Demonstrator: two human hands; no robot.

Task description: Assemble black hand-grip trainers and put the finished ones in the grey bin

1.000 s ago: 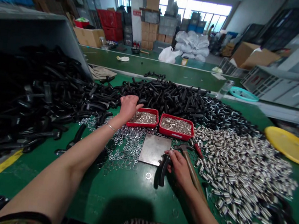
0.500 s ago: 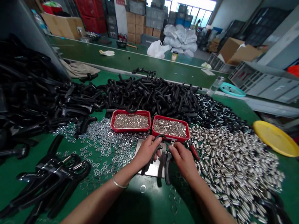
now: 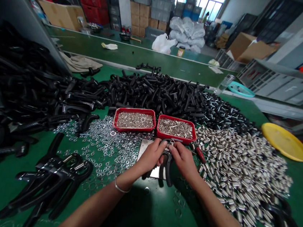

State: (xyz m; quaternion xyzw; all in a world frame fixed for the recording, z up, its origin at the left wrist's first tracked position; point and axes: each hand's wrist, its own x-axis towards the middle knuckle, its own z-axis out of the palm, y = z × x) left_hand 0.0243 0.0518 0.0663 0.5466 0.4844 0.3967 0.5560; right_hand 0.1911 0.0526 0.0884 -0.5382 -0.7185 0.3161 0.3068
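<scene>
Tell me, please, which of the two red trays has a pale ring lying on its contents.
The left red tray: a pale ring lies on its small metal pieces, whereas the right red tray shows no such ring.

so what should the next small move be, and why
Probably keep both ends steady and line up the black parts, since the left hand and right hand hold them close together over the metal plate.
</scene>
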